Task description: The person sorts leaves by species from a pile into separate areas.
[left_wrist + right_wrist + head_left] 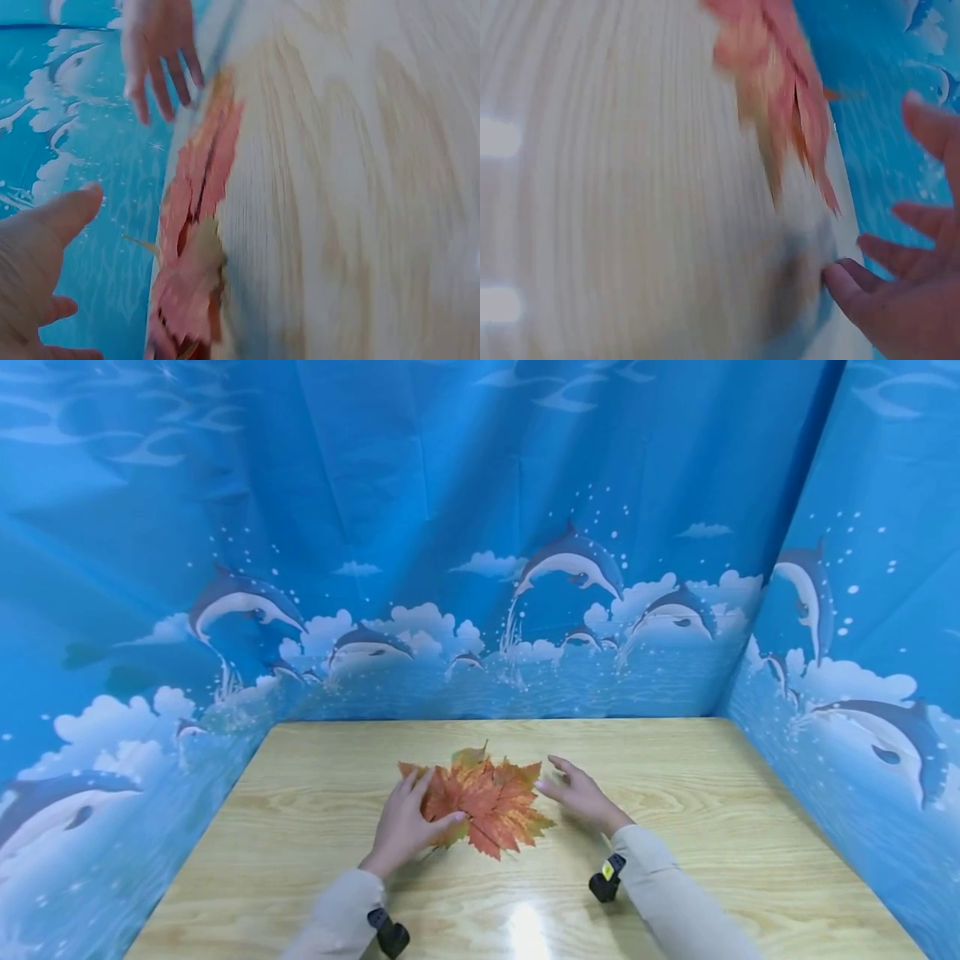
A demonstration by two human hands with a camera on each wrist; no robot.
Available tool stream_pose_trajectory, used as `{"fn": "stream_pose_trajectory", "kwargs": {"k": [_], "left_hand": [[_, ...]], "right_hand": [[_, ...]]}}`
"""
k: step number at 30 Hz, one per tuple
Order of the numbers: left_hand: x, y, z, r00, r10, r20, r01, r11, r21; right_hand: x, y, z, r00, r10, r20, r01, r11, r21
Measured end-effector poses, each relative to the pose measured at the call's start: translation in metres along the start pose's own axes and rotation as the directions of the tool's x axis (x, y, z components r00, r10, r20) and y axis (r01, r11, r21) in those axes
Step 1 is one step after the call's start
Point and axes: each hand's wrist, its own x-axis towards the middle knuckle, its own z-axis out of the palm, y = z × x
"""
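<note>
A pile of orange-red maple leaves (491,806) lies on the wooden table, some with yellow-green edges. My left hand (408,822) is over the left side of the pile in the head view, thumb and fingers spread apart. In the left wrist view the same hand (37,270) shows no leaf between thumb and fingers. To the right of the leaves is my right hand (581,795), its fingers loosely extended and apart from the pile. The right wrist view shows this hand (907,277) holding nothing, with the leaves (780,82) beyond it.
The light wooden table (675,777) reaches to a blue backdrop (450,527) printed with dolphins and clouds, which encloses the back and both sides. A small black device (388,933) sits on the left wrist, another (607,878) on the right.
</note>
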Motion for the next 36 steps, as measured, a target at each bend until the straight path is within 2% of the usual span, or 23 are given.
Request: {"fn": "stream_pose_trajectory", "kwargs": {"k": [4, 10, 15, 23, 26, 29, 33, 36], "left_hand": [[-0.003, 0.001, 0.012, 0.999, -0.043, -0.009, 0.043, 0.998, -0.053], [-0.010, -0.002, 0.027, 0.997, -0.048, -0.054, 0.047, 0.999, -0.023], [-0.014, -0.004, 0.033, 0.995, -0.029, -0.097, 0.027, 0.999, -0.028], [-0.012, -0.007, 0.041, 0.991, -0.004, -0.135, 0.005, 1.000, 0.009], [-0.013, -0.008, 0.042, 0.989, 0.008, -0.145, -0.006, 1.000, 0.018], [-0.013, -0.009, 0.042, 0.989, 0.007, -0.146, -0.005, 1.000, 0.015], [-0.013, -0.008, 0.042, 0.989, 0.003, -0.149, -0.002, 1.000, 0.010], [-0.013, -0.008, 0.043, 0.989, 0.003, -0.149, -0.002, 1.000, 0.007]], "right_hand": [[0.007, -0.003, 0.022, 0.993, 0.066, -0.100, -0.056, 0.994, 0.098], [0.009, -0.011, 0.045, 0.970, 0.107, -0.217, -0.091, 0.992, 0.083], [0.009, -0.018, 0.054, 0.953, 0.124, -0.278, -0.108, 0.991, 0.074], [0.007, -0.021, 0.056, 0.922, 0.127, -0.366, -0.117, 0.992, 0.050], [0.004, -0.023, 0.056, 0.915, 0.156, -0.372, -0.147, 0.988, 0.053], [0.001, -0.028, 0.057, 0.920, 0.191, -0.342, -0.171, 0.981, 0.088], [0.002, -0.030, 0.060, 0.936, 0.180, -0.304, -0.157, 0.983, 0.097], [0.004, -0.028, 0.064, 0.941, 0.151, -0.303, -0.137, 0.988, 0.067]]}}
